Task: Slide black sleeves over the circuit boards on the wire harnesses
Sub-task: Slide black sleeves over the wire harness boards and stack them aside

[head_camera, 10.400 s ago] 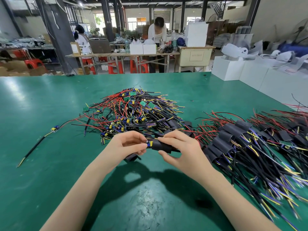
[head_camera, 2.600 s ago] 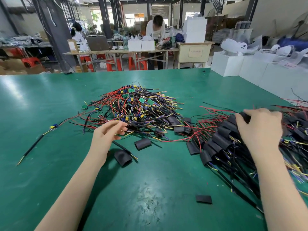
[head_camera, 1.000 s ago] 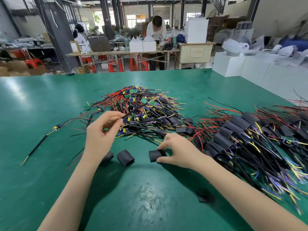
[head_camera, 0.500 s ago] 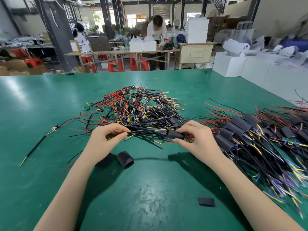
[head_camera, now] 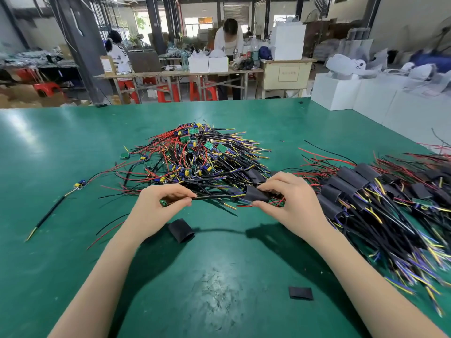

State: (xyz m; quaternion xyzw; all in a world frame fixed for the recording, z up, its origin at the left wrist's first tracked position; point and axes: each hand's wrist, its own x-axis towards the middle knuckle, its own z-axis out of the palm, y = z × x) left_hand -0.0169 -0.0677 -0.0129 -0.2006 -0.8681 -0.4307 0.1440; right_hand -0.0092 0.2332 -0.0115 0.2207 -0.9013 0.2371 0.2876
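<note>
Hands (head_camera: 290,203) thread dark wires (head_camera: 212,196) into black sleeve (head_camera: 256,195).

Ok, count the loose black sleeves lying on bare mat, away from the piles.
2: one sleeve lies below the left hand, another flat sleeve near the right forearm. More may hide among the wires.

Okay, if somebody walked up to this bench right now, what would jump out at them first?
Probably the big tangle of red, black and yellow wires with little green boards, heaped mid-table, and the second pile on the right, already wearing black sleeves. In front, the left hand pinches one wire bundle while the right hand holds a black sleeve on it. Two loose sleeves lie on the green table, one near the left wrist, one flat nearer the viewer.
</note>
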